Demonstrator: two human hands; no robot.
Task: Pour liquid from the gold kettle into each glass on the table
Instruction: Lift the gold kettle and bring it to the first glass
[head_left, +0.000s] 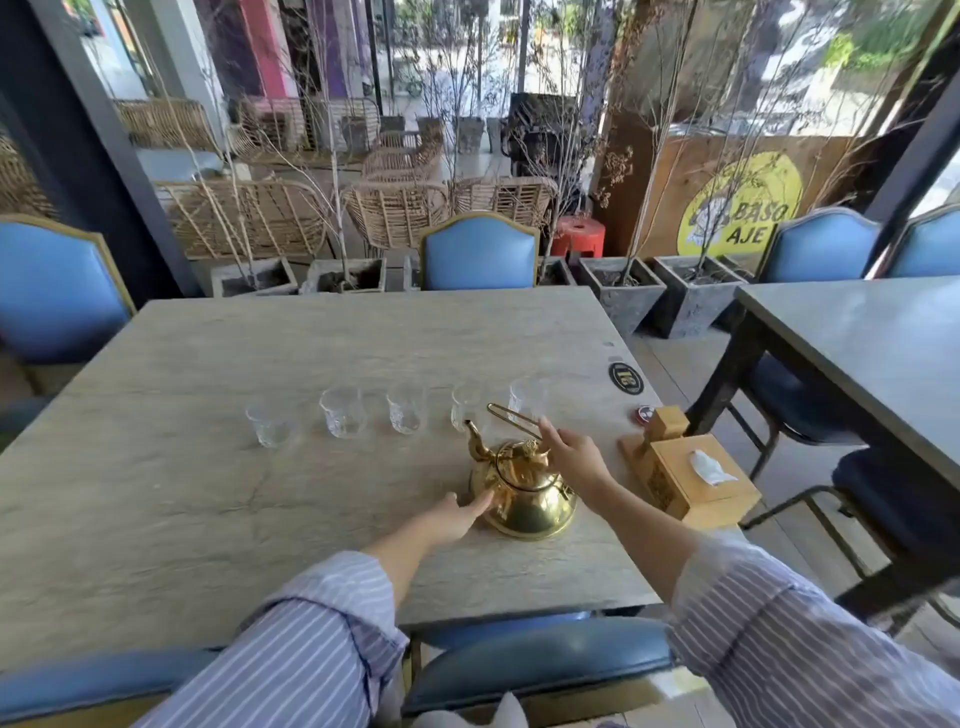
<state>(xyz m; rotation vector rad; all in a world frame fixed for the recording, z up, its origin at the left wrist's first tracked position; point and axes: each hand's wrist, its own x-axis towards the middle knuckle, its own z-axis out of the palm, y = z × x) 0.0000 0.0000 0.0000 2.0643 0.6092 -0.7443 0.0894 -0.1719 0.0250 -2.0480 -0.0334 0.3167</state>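
1. right hand (574, 457) reaches in over the shiny gold metal kettle (524, 493), fingers spread and loose, with the fingertips (545, 427) at the kettle's thin wire handle (514, 415); it grips nothing.
2. left hand (452, 519) lies low on the pale grey stone-look table (208, 467), fingers stretched flat with the tips touching the kettle's lower left side, not wrapped around it.
3. both forearms come out of rolled blue-and-white striped sleeves (322, 639).
4. the kettle stands upright on the table near its right front part, lid on, curved spout (475, 439) pointing away to the left toward the glasses.
5. five small clear patterned glasses (343, 418) stand in a row across the table beyond the kettle, set apart from one another; the two at the right are partly behind the spout and handle. whether they hold any liquid cannot be told.
6. just right of the kettle sits a light wooden tissue box (691, 483) with a white tissue poking out, near the table's right edge.
7. a round black coaster (626, 378) lies farther back on that side.
8. blue padded chairs with gold trim (478, 252) stand around the table.
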